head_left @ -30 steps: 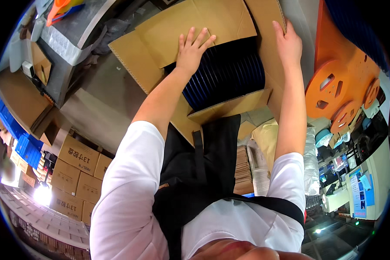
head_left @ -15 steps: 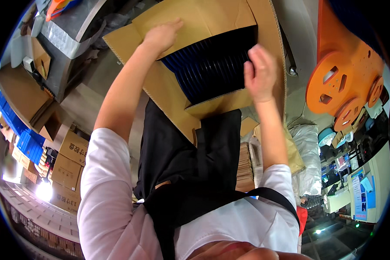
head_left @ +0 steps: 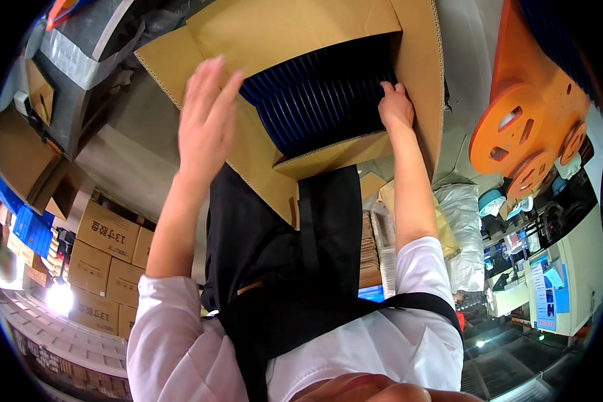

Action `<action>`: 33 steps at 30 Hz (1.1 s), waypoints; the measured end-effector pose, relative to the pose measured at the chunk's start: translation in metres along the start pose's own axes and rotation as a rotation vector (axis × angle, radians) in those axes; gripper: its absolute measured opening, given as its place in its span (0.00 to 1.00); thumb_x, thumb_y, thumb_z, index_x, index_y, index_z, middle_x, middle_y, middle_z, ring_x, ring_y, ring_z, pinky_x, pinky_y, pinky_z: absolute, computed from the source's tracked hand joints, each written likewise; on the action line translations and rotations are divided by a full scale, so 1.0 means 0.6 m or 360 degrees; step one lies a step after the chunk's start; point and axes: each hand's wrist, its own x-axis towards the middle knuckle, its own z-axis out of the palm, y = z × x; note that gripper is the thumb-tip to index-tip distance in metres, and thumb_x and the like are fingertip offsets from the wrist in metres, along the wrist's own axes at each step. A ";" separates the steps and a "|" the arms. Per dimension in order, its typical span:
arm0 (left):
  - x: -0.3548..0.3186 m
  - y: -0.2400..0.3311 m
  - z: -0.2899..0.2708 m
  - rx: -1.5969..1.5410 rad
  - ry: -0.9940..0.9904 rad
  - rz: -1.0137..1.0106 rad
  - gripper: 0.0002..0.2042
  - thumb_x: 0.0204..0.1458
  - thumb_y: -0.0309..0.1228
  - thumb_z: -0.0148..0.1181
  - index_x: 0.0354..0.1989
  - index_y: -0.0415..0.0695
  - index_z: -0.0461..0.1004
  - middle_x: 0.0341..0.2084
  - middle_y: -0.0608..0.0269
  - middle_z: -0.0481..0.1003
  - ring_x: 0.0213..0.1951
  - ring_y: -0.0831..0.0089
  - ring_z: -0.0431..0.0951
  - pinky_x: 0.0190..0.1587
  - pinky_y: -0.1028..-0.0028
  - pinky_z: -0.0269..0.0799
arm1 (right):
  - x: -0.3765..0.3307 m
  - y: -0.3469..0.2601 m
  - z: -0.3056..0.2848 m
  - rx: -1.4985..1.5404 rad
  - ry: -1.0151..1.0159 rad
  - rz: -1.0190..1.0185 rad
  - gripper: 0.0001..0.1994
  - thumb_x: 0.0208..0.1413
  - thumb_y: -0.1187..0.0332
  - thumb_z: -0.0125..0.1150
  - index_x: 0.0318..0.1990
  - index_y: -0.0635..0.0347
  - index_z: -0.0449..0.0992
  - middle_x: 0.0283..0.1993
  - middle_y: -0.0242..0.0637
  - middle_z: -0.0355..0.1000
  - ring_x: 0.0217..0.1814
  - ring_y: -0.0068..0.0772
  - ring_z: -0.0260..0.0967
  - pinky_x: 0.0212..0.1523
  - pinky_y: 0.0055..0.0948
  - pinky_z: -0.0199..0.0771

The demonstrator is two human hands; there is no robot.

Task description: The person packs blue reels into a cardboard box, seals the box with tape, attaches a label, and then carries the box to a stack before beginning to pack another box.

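Observation:
An open cardboard box (head_left: 295,30) stands in front of me with its flaps folded out. Packed in it on edge is a row of dark blue-black discs (head_left: 301,110), closely spaced like thin plastic reels. My left hand (head_left: 208,117) is held up over the box's left flap, fingers stretched and apart, a little blurred and with nothing in them. Inside the box's right end my right hand (head_left: 396,106) reaches down at the end of the row. Its fingers are curled, and their tips meet the dark discs; what they grip there is hidden.
Orange panels with slotted round discs (head_left: 506,127) rise at the right. A grey workbench (head_left: 80,60) is at the upper left. Stacked cartons (head_left: 104,228) stand left, and a clear plastic-wrapped bundle (head_left: 463,234) lies right of my legs.
My left hand has come off the far flap, moving toward me and left. My right hand, raised and blurred before, has gone down into the box's right end.

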 end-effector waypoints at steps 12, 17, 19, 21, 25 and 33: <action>-0.359 -0.027 0.156 -0.0082 -0.0880 -0.1364 0.26 0.57 0.33 0.47 0.65 0.44 0.52 0.65 0.53 0.52 0.66 0.53 0.48 0.66 0.58 0.45 | 0.041 -0.010 0.030 -0.0485 0.0339 -0.0443 0.09 0.52 0.73 0.50 0.41 0.55 0.72 0.44 0.39 0.65 0.44 0.44 0.69 0.38 0.40 0.75; -0.326 -0.003 0.159 0.0581 -0.1475 -0.0679 0.23 0.56 0.38 0.44 0.61 0.48 0.61 0.62 0.62 0.59 0.65 0.60 0.49 0.65 0.49 0.41 | 0.042 -0.013 0.022 -0.0381 0.0483 -0.0934 0.15 0.49 0.75 0.51 0.45 0.49 0.72 0.41 0.38 0.64 0.45 0.42 0.65 0.40 0.39 0.74; -0.311 0.004 0.157 0.0547 -0.1474 -0.0724 0.23 0.56 0.38 0.44 0.61 0.49 0.61 0.61 0.63 0.59 0.65 0.60 0.50 0.65 0.49 0.41 | 0.050 0.003 0.033 -0.0342 0.0474 -0.0964 0.14 0.49 0.74 0.52 0.44 0.50 0.73 0.41 0.38 0.65 0.45 0.42 0.65 0.40 0.39 0.73; -0.301 0.005 0.160 0.0521 -0.1461 -0.0781 0.23 0.57 0.39 0.43 0.61 0.49 0.61 0.60 0.63 0.61 0.65 0.60 0.51 0.65 0.50 0.42 | 0.052 0.004 0.039 -0.0300 0.0471 -0.1004 0.12 0.48 0.73 0.54 0.42 0.50 0.74 0.40 0.37 0.65 0.45 0.41 0.65 0.40 0.39 0.73; -0.293 0.007 0.159 0.0573 -0.1424 -0.0843 0.22 0.57 0.39 0.42 0.61 0.49 0.62 0.60 0.64 0.62 0.64 0.61 0.52 0.65 0.50 0.42 | 0.044 -0.014 0.035 -0.0172 0.0492 -0.0875 0.10 0.44 0.71 0.59 0.37 0.53 0.75 0.41 0.37 0.65 0.46 0.41 0.64 0.43 0.39 0.70; -0.283 -0.008 0.155 0.0530 -0.1406 -0.0957 0.21 0.56 0.40 0.43 0.58 0.49 0.65 0.58 0.63 0.65 0.62 0.63 0.56 0.64 0.55 0.47 | 0.051 -0.027 0.051 -0.0238 0.0614 -0.1069 0.11 0.42 0.75 0.57 0.37 0.54 0.75 0.41 0.36 0.66 0.47 0.41 0.63 0.46 0.38 0.67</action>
